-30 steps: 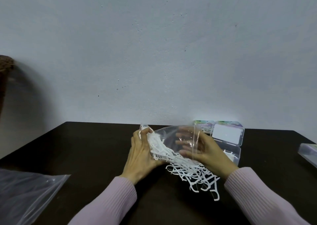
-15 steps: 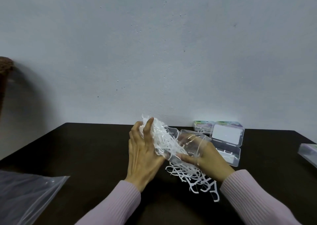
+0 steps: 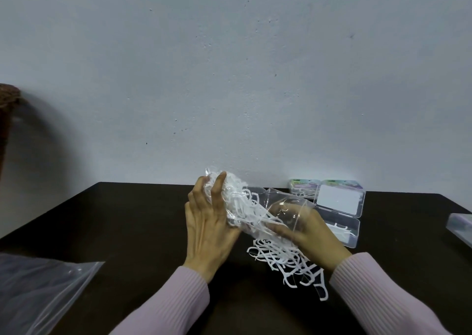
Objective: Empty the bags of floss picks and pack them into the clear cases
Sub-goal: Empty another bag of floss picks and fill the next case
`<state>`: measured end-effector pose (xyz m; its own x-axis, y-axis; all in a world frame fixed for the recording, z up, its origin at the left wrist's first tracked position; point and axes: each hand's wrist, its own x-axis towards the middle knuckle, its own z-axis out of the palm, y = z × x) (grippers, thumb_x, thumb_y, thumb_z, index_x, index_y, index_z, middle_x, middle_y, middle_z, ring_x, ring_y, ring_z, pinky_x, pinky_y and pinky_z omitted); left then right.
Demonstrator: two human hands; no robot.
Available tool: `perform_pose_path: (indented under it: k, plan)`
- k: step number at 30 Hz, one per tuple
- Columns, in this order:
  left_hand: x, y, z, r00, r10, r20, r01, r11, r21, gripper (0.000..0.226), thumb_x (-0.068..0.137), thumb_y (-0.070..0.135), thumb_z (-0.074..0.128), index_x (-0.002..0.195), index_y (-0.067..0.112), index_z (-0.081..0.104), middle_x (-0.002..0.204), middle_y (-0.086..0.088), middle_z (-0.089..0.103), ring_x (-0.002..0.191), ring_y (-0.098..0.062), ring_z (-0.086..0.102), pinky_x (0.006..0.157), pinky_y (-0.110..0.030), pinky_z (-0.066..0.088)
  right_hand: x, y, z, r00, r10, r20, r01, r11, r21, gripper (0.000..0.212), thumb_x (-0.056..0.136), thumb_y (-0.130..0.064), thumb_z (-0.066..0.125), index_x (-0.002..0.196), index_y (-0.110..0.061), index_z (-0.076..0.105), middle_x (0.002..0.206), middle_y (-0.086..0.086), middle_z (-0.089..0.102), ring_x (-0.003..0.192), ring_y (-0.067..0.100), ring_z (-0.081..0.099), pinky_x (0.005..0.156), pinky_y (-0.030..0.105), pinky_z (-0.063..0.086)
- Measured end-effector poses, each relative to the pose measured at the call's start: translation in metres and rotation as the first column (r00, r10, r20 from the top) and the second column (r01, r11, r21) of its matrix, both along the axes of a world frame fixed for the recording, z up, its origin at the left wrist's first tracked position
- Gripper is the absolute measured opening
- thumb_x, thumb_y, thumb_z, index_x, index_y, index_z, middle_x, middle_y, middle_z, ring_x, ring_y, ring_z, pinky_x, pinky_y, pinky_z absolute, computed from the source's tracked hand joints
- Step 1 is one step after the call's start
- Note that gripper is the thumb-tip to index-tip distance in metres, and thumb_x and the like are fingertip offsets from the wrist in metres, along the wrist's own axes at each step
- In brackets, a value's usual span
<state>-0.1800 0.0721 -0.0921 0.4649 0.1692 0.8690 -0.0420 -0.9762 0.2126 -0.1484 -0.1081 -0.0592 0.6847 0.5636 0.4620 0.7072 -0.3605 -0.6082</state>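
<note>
While bare dark surface (image 3: pixel 132 222) lies leftward, both hands, left hand (image 3: pixel 208 226) and right hand (image 3: pixel 310 235), grip the tilted bag (image 3: pixel 258 207) above spilled floss picks (image 3: pixel 286 263).

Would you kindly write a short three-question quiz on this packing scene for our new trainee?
1. True or false: the open clear case already holds a few picks.
2. Which hand grips the closed end of the clear bag: (a) left hand, (b) right hand?
3. Where does the pile of floss picks lie?

Key: 1 true. 2 a. 3 On the dark table, below the bag's mouth.
</note>
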Motion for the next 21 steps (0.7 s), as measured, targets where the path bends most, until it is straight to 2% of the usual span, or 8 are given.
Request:
perform_pose_path:
  k: [3,7,8,10,12,14,18,21]
  plan:
    - [-0.001,-0.001,0.002,1.0,-0.008,0.007,0.008,1.0,0.003,0.103,0.053,0.042,0.086,0.136,0.021,0.028,0.13,-0.01,0.027,0.111,-0.025,0.035,0.089,-0.037,0.035,0.0,-0.001,-0.001,0.99,0.035,-0.138,-0.035,0.999,-0.001,0.026,0.087,-0.022,0.059,0.112,-0.021,0.053,0.099,-0.012,0.055,0.087,0.008,0.058,0.069,0.007,0.047]
    - [-0.002,-0.001,0.002,1.0,-0.009,0.003,0.009,1.0,0.023,0.102,0.054,0.042,0.086,0.135,0.021,0.029,0.13,-0.01,0.027,0.112,-0.024,0.034,0.086,-0.034,0.034,-0.002,-0.001,-0.003,0.972,0.064,-0.228,-0.086,0.992,-0.089,0.032,0.081,-0.032,0.063,0.104,-0.036,0.041,0.095,-0.02,0.047,0.085,-0.002,0.053,0.068,0.008,0.046]
    - [-0.002,-0.001,0.001,1.0,-0.012,0.001,0.012,1.0,0.022,0.102,0.054,0.042,0.085,0.135,0.021,0.029,0.13,-0.01,0.027,0.112,-0.023,0.034,0.086,-0.034,0.034,-0.002,-0.002,-0.003,0.961,0.064,-0.269,-0.089,0.993,-0.082,0.031,0.08,-0.031,0.065,0.102,-0.035,0.043,0.095,-0.019,0.05,0.084,-0.003,0.054,0.069,0.008,0.047]
    - [-0.002,-0.001,0.0,1.0,-0.022,-0.004,0.022,0.999,0.024,0.101,0.054,0.042,0.084,0.136,0.021,0.028,0.131,-0.01,0.027,0.112,-0.024,0.034,0.087,-0.035,0.035,0.001,-0.002,-0.007,0.947,0.044,-0.318,-0.089,0.988,-0.129,0.033,0.08,-0.035,0.065,0.108,-0.024,0.052,0.101,-0.008,0.057,0.089,0.006,0.059,0.075,0.013,0.05]
    - [-0.002,0.0,0.0,1.0,-0.019,-0.009,0.02,0.999,0.034,0.101,0.055,0.043,0.083,0.136,0.021,0.029,0.131,-0.01,0.027,0.112,-0.024,0.034,0.087,-0.036,0.035,0.005,-0.003,-0.011,0.949,-0.016,-0.316,-0.065,0.967,-0.246,0.04,0.084,-0.039,0.06,0.114,-0.013,0.053,0.105,-0.002,0.055,0.09,0.011,0.057,0.079,0.02,0.05]
    - [-0.001,0.002,0.0,1.0,-0.008,-0.013,0.009,0.999,0.034,0.1,0.056,0.043,0.083,0.137,0.02,0.029,0.131,-0.011,0.027,0.113,-0.025,0.034,0.086,-0.037,0.037,0.005,-0.003,-0.012,0.947,-0.039,-0.318,-0.055,0.958,-0.282,0.033,0.09,-0.036,0.053,0.111,-0.01,0.053,0.101,0.0,0.054,0.084,0.01,0.054,0.077,0.024,0.048]
    - [0.0,0.008,0.001,1.0,0.011,-0.013,-0.011,1.0,0.029,0.1,0.056,0.041,0.084,0.137,0.02,0.029,0.131,-0.011,0.027,0.113,-0.025,0.034,0.086,-0.039,0.039,0.002,-0.002,-0.009,0.948,0.024,-0.318,-0.1,0.97,-0.222,0.008,0.096,-0.028,0.044,0.092,-0.023,0.05,0.088,-0.008,0.054,0.072,0.004,0.052,0.064,0.015,0.047]
    - [0.001,0.013,0.001,0.999,0.03,-0.021,-0.029,0.999,0.013,0.103,0.054,0.044,0.086,0.137,0.02,0.028,0.131,-0.011,0.026,0.114,-0.026,0.033,0.088,-0.04,0.039,0.005,-0.006,-0.005,0.965,0.046,-0.258,-0.097,0.977,-0.19,0.012,0.096,-0.026,0.043,0.086,-0.031,0.048,0.084,-0.009,0.057,0.077,0.012,0.057,0.074,0.023,0.05]
